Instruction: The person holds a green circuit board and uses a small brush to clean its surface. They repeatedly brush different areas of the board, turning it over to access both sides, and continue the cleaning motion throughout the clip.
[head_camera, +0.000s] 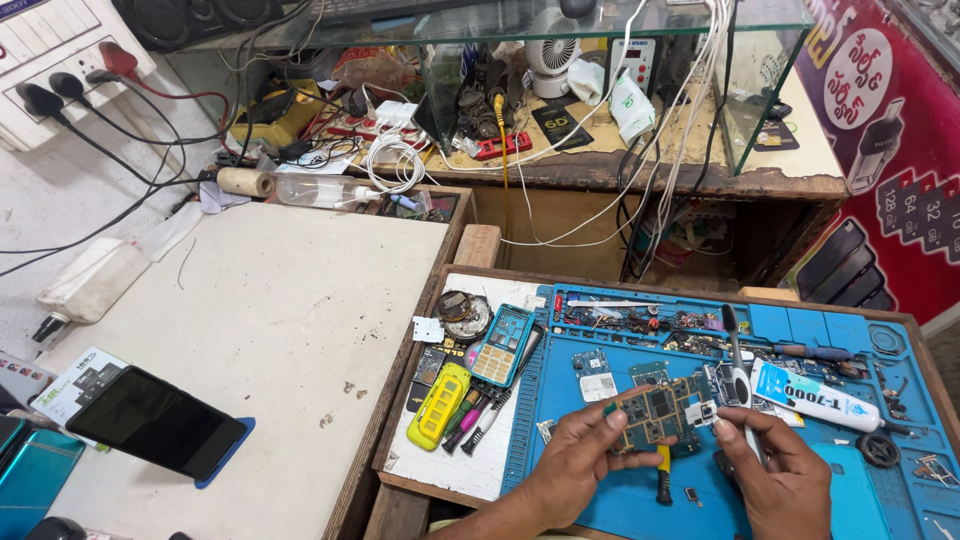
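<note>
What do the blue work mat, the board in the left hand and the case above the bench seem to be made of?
Blue work mat: likely silicone rubber, matte, with moulded compartments.
Circuit board in the left hand: probably fibreglass laminate, dark green-blue, with metal parts.
Display case: glass, clear with greenish edges.

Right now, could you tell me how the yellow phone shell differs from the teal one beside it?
The yellow phone shell is plain, with open slots; the teal phone shell shows a keypad grid and a screen window. The yellow lies nearer the person, the teal farther. Both rest tilted on the white board, untouched by hands.
</note>
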